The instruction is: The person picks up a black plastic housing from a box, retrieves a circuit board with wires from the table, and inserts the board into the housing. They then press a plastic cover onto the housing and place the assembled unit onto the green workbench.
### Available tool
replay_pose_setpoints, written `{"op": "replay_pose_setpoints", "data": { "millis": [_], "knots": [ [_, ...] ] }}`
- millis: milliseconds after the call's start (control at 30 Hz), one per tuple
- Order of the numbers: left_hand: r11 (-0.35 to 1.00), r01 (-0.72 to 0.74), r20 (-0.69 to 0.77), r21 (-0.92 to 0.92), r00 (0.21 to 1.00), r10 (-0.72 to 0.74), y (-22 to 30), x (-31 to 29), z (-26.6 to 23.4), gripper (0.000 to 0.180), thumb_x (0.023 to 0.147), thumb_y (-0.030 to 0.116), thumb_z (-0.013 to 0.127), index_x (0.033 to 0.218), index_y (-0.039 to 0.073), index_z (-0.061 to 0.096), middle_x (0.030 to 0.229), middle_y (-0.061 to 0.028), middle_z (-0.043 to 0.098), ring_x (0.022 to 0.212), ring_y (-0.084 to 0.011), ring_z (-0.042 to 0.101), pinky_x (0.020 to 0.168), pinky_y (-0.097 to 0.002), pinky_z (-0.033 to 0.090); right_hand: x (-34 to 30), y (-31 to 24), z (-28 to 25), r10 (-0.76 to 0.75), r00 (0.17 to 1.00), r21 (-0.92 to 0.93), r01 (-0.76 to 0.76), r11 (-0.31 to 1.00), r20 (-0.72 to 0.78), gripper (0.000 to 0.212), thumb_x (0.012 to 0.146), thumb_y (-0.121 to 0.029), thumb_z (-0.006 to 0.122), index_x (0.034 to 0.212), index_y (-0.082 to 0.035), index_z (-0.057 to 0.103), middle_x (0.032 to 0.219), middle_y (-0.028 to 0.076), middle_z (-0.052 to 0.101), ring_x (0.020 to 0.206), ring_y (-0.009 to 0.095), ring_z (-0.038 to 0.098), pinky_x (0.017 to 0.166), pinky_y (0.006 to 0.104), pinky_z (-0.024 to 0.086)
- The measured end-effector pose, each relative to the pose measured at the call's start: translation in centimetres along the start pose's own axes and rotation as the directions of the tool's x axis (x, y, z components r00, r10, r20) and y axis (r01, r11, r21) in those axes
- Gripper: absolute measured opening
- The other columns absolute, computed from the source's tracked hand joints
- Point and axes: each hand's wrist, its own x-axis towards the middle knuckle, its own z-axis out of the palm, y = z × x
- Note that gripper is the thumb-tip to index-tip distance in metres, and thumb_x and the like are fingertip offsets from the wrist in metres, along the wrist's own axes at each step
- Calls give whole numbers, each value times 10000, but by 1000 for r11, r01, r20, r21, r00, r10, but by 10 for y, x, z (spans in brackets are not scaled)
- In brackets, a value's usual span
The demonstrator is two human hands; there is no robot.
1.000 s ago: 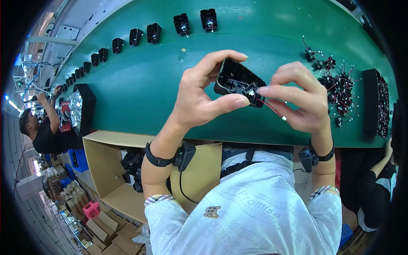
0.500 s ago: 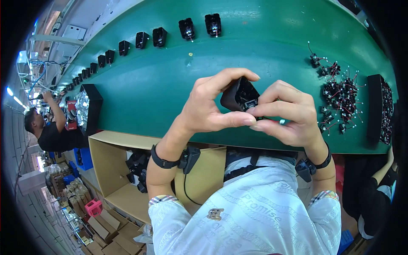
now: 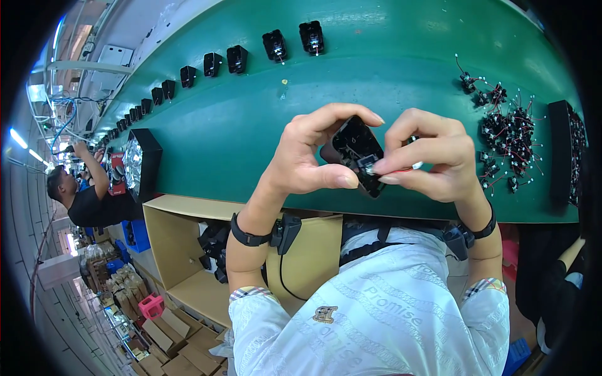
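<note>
My left hand grips a black plastic housing, thumb along its near side and index finger over the far side. The housing is tilted, its hollow inside facing up. At its right edge my right hand pinches a small wired part with a white connector and a red lead; the fingertips partly cover it. A small silvery piece shows inside the housing beside those fingertips. Both hands are above the green table.
A pile of small wired parts lies to the right, beside a black tray. Black housings line the far side. A black box with shiny lining stands left. Below it is an open carton; a co-worker works beyond.
The housing has turned in my left hand so more of its inside shows. My right hand has shifted slightly, still pinching. The whole view has drifted a little to the right.
</note>
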Motion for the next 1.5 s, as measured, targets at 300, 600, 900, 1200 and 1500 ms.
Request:
{"op": "replay_pose_setpoints", "data": {
  "millis": [300,600,900,1200,1500],
  "knots": [
    [998,48,12,39,999,-48,3,2,4,1006,686,674,849,1278,-97,589,1114,-156,697,1008,-191,682,897,-325,549,-4,-1,13,23,998,-11,-24,1000,-66,85,795,-6,766,868,-18,724,885,98,643,726,169,602,625,286,480],
    [995,15,81,-98,997,-7,-12,4,-2,766,799,361,854,1372,-38,538,1186,-92,640,1026,-146,634,741,-211,541,-10,6,6,68,996,-91,-72,993,-48,236,769,-19,800,994,-73,753,940,80,594,831,199,606,643,292,493],
    [996,76,-16,-53,997,-77,-10,3,8,601,891,310,785,1330,-5,520,1169,-89,649,1021,-135,630,862,-270,522,-9,0,3,63,996,-337,-39,941,59,383,621,-154,869,994,-114,789,1219,141,577,1068,263,601,752,343,523],
    [930,323,-235,178,931,-278,-4,10,11,396,1057,407,524,1069,21,609,661,-61,648,548,-150,631,479,-312,484,-19,25,29,271,960,139,-260,956,-69,196,795,-77,816,976,-17,768,1472,208,515,1264,352,595,979,438,518],
    [575,-27,-236,818,895,378,-23,8,10,308,1009,284,560,792,76,628,571,-112,604,482,-303,598,441,-388,442,-25,29,30,656,736,764,-518,384,169,314,1029,-260,574,1116,29,659,1342,185,606,1148,231,650,967,448,570]
  ]
}}
